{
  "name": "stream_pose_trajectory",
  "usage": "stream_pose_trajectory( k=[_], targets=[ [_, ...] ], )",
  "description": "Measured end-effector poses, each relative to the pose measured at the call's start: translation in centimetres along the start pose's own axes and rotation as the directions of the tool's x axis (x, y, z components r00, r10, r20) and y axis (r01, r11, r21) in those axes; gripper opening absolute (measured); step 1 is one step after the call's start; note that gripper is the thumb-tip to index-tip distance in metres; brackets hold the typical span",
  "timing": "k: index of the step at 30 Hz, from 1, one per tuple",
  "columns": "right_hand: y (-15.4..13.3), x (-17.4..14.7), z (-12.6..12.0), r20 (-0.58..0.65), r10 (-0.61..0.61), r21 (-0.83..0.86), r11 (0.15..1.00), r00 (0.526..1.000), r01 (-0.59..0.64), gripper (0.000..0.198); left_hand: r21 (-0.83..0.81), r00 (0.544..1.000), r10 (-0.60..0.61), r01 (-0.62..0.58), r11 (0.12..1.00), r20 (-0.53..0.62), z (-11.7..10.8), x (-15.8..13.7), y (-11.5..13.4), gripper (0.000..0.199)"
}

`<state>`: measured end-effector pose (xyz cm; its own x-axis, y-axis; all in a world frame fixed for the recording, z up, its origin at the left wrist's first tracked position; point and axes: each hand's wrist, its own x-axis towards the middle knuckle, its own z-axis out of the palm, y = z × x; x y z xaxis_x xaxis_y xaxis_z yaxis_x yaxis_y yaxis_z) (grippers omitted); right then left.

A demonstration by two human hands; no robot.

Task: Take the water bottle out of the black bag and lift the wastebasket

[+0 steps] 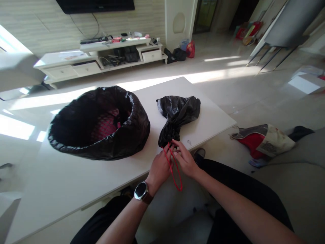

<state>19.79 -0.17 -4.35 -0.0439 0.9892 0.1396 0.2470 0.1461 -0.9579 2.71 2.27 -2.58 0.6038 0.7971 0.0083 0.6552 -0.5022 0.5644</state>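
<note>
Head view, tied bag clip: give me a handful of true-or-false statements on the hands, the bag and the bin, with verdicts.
1. Both hands, left hand and right hand, meet at the neck of the small black bag. True.
2. The drawstring is blue. False: it is red and loops down past the table edge.
3. The bin lined with a black bag lies left of the small black bag. True.
4. The watch is on the right wrist. False: it is on the left wrist.
5. The small black bag sits inside the bin. False: it lies apart on the table.
</note>
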Motion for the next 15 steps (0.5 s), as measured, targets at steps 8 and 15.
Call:
stream_pose_trajectory(
  k=[8, 15],
  targets=[
    [2.3, 0.1, 2.1, 0.025, 0.092, -0.142, 0.986, 0.995, -0.087, 0.04, 0.136, 0.985, -0.132, 0.116, 0.984, 0.114, 0.0, -0.4, -0.3, 0.056],
    [3.6, 0.6, 1.6, -0.018, 0.104, -0.245, 0.964, 0.994, -0.105, 0.072, 0.309, 0.955, -0.278, 0.235, 0.922, 0.102, -0.8, -0.5, -0.4, 0.061]
  ],
)
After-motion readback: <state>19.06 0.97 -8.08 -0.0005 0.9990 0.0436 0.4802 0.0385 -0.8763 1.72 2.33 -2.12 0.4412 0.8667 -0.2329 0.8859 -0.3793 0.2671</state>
